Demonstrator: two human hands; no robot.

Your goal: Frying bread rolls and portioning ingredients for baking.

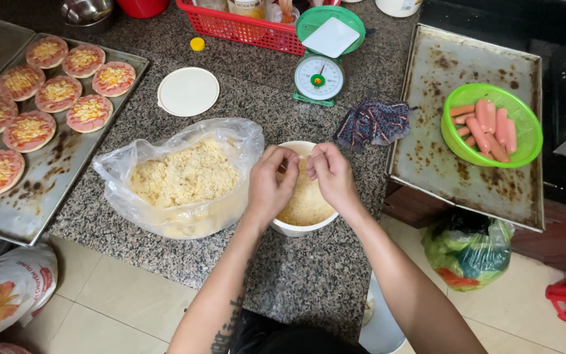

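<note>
Both forearms reach up from the bottom of the view over the speckled granite tabletop (pixel 296 275). My left hand (pixel 271 183) and right hand (pixel 332 176) meet above the white bowl (pixel 296 227), which holds shredded cheese (pixel 306 203); the fingertips of each grip are pinched together on small bits of it, thumbs nearly touching. Just left of the bowl sits a clear plastic bag (pixel 185 177), open and full of the same pale shreds. Farther left, a metal tray (pixel 40 190) carries small round pizzas (pixel 29 130) topped with cheese. A second worn tray (pixel 466 177) on the right bears a green bowl (pixel 522 121) of sausages (pixel 486 124). Beyond my hands stand a green kitchen scale (pixel 319 77), a patterned cloth (pixel 373 122) and a white lid (pixel 188 92).
</note>
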